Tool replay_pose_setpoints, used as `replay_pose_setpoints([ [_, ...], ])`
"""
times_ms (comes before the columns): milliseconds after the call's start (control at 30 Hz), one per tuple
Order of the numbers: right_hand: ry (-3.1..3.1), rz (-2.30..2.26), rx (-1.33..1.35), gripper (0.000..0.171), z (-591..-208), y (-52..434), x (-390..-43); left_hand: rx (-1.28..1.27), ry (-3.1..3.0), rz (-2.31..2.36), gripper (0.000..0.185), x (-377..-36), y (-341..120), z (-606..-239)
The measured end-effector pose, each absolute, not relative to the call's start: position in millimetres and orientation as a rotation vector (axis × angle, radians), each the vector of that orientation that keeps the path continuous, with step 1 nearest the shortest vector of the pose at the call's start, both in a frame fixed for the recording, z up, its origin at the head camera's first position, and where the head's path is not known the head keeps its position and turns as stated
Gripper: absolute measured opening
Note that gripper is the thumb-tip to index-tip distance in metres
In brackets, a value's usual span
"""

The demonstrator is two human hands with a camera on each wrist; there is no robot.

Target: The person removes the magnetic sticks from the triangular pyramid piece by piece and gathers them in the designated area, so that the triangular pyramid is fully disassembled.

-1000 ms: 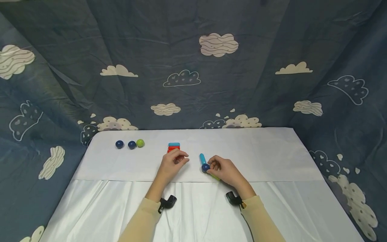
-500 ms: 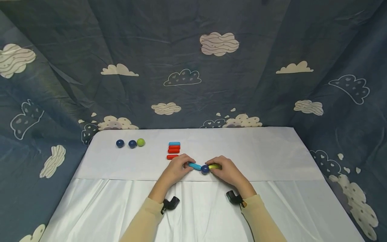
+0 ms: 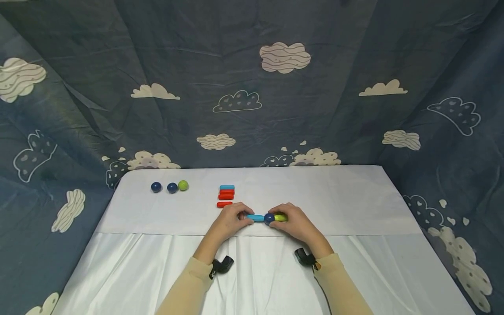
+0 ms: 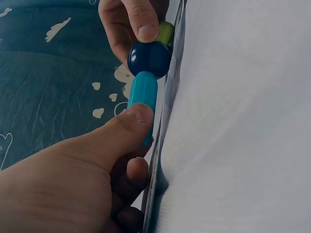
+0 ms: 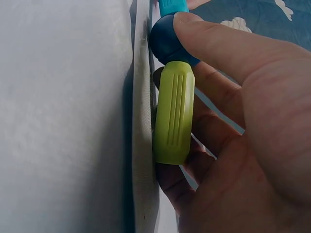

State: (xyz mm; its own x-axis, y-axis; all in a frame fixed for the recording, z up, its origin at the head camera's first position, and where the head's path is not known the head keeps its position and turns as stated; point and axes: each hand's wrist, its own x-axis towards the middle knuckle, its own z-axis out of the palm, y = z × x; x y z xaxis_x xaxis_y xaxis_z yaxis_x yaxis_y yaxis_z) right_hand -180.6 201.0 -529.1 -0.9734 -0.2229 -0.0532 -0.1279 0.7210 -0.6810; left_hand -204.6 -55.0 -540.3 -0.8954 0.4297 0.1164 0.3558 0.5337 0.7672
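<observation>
A light blue stick [image 3: 256, 217], a dark blue ball [image 3: 269, 218] and a lime green stick [image 3: 280, 217] lie joined in one straight line on the white table [image 3: 354, 201]. My left hand [image 3: 232, 220] pinches the blue stick [image 4: 143, 99] between thumb and fingers. My right hand [image 3: 296, 222] grips the green stick [image 5: 173, 112], its thumb pressing on the ball [image 5: 167, 41]. The ball [image 4: 148, 59] sits between the two sticks.
Two red sticks [image 3: 226, 194] under a blue stick [image 3: 227, 187] are stacked behind my left hand, with another red stick [image 3: 224, 204] closer. Two dark blue balls [image 3: 156, 187] and a green ball [image 3: 183, 185] sit at the far left. Cloud-print cloth surrounds the table.
My left hand came over from the red sticks and took the blue stick. That stick swung from pointing away to lying level, in line with the ball and green stick.
</observation>
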Motion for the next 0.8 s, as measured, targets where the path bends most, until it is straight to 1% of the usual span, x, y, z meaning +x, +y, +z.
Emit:
replay_pose_setpoints([
  [167, 2.795, -1.112, -0.261, 0.034, -529.7, 200.7, -181.1, 0.658, 2.630, 1.342, 0.013, -205.2, -56.3, -541.2],
  [400, 2.825, -1.106, -0.139, 0.036, -531.2, 201.8, -182.4, 0.627, 2.611, 1.383, 0.013, -205.2, -57.6, -542.0],
  [567, 2.828, -1.109, -0.142, 0.036, -530.9, 202.1, -182.7, 0.551, 2.606, 1.413, 0.012, -204.6, -60.6, -537.3],
  [800, 2.820, -1.120, -0.135, 0.036, -530.9, 202.5, -182.7, 0.458, 2.620, 1.448, 0.015, -210.6, -85.1, -532.1],
])
